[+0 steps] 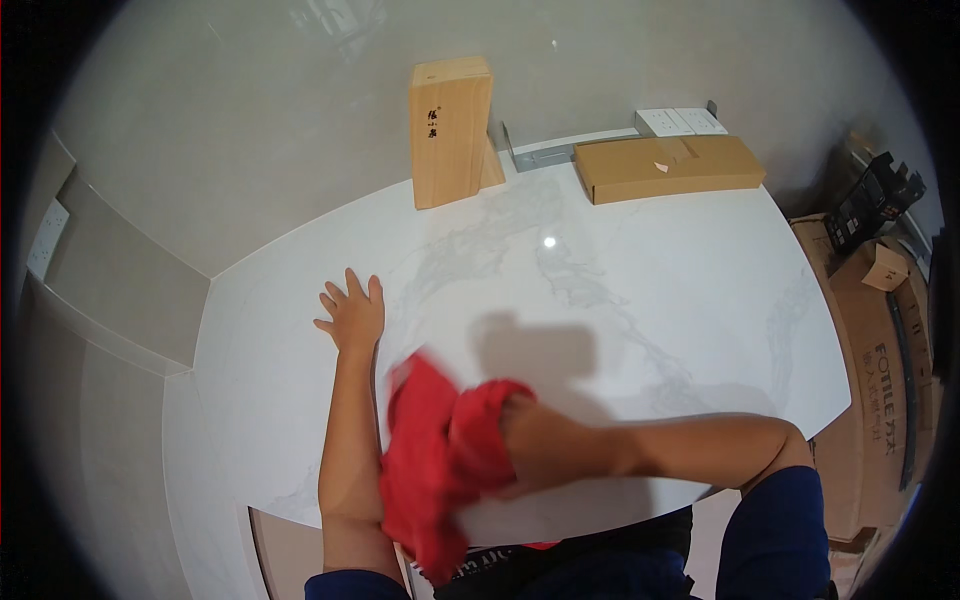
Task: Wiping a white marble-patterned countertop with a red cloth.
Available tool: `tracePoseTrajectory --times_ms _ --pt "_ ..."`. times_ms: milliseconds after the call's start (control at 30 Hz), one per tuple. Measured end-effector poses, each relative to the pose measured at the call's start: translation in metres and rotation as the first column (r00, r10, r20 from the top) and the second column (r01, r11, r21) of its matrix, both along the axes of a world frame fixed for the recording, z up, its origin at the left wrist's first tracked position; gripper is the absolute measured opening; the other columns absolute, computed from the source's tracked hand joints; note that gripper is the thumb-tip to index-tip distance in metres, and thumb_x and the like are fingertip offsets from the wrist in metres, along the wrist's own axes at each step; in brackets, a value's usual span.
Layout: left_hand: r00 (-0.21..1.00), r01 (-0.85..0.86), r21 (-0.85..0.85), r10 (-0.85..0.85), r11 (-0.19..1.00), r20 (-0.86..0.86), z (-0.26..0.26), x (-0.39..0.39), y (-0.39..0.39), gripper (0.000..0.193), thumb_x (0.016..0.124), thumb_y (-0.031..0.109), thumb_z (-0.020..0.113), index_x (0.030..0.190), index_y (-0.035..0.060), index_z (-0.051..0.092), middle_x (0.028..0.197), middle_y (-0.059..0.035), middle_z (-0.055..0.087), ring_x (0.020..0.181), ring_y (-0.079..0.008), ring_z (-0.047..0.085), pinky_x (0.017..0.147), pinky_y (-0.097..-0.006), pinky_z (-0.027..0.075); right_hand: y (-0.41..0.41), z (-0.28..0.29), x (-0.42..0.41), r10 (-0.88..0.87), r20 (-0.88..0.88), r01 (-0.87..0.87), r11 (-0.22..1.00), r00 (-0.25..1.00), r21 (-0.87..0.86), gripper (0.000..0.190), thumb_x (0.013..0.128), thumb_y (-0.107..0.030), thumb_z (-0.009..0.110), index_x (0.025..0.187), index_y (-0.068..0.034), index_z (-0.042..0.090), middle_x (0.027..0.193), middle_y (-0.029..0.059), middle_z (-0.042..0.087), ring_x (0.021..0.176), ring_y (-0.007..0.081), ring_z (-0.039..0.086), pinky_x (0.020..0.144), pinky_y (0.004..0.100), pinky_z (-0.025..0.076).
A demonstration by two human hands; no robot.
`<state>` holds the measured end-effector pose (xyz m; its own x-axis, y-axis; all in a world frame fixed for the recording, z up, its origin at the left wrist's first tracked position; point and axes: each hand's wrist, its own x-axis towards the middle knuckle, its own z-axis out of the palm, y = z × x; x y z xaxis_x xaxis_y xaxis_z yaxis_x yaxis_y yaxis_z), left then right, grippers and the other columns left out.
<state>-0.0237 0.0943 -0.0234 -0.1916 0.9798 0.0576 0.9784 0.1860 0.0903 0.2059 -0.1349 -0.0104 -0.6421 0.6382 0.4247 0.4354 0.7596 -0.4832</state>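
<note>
My left hand (354,319) lies on the white marbled countertop (480,277) with its fingers spread and nothing in it. Lower right of it, my right hand (540,450) grips a bunched red cloth (427,457), blurred as if moving. The cloth hangs above the near part of the counter, close beside my left forearm, and casts a shadow on the surface. My right fingertips are hidden behind its folds.
A wooden knife block (450,135) stands against the back wall. Right of it lie a metal bracket (544,157), a flat cardboard box (671,172) and white wall sockets (679,121). Large cartons (862,420) and a black box (862,210) stand past the right edge.
</note>
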Motion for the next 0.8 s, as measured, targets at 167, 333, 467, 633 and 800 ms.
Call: tracePoseTrajectory --times_ms 167,333,467,633,800 --pt "1.0 -0.007 -0.003 0.007 1.0 0.01 0.003 -0.003 -0.002 0.07 0.101 0.057 0.03 0.157 0.0146 0.028 0.162 -0.0252 0.019 0.15 -0.0437 0.014 0.114 -0.0698 0.012 0.033 -0.003 0.019 0.063 0.076 -0.069 0.995 0.995 0.072 0.064 0.075 -0.05 0.076 0.115 -0.001 0.064 0.114 0.0228 0.065 0.113 0.0335 0.059 0.103 0.0447 0.041" --pt "1.0 -0.004 -0.016 0.004 1.0 0.003 0.002 0.003 -0.001 0.069 0.102 0.056 0.03 0.157 0.0146 0.028 0.162 -0.0252 0.019 0.15 -0.0435 0.014 0.114 -0.0696 0.012 0.111 -0.018 0.101 -0.664 0.111 0.655 0.748 0.739 0.107 0.043 0.076 -0.044 0.075 0.097 -0.007 0.069 0.092 0.0176 0.067 0.09 0.0371 0.061 0.084 0.0466 0.044" --pt "1.0 -0.005 -0.006 0.005 1.0 -0.005 0.002 0.0 -0.001 0.069 0.102 0.056 0.03 0.157 0.0145 0.028 0.161 -0.0254 0.02 0.15 -0.044 0.014 0.114 -0.0699 0.013 0.106 0.002 0.105 -0.808 -0.161 0.814 0.579 0.567 -0.04 0.044 0.078 -0.046 0.075 0.083 -0.002 0.069 0.084 0.0191 0.066 0.084 0.0379 0.059 0.083 0.0468 0.042" --pt "1.0 -0.008 -0.007 0.008 1.0 -0.007 0.001 0.0 -0.001 0.068 0.102 0.056 0.03 0.156 0.0147 0.029 0.161 -0.0255 0.02 0.15 -0.0445 0.014 0.113 -0.07 0.013 0.058 -0.003 0.042 -0.704 0.06 0.706 0.701 0.708 -0.106 0.054 0.082 -0.052 0.069 0.077 0.002 0.068 0.087 0.0224 0.066 0.098 0.0385 0.058 0.089 0.0467 0.042" --pt "1.0 -0.001 0.01 0.001 1.0 0.004 0.003 0.002 0.0 0.068 0.101 0.055 0.031 0.156 0.0147 0.029 0.161 -0.0258 0.02 0.15 -0.0449 0.015 0.114 -0.0701 0.013 0.012 -0.005 0.01 -0.233 0.015 0.234 0.972 0.972 -0.003 0.076 0.075 -0.049 0.078 0.128 -0.001 0.055 0.124 0.027 0.059 0.123 0.0416 0.052 0.109 0.0495 0.037"
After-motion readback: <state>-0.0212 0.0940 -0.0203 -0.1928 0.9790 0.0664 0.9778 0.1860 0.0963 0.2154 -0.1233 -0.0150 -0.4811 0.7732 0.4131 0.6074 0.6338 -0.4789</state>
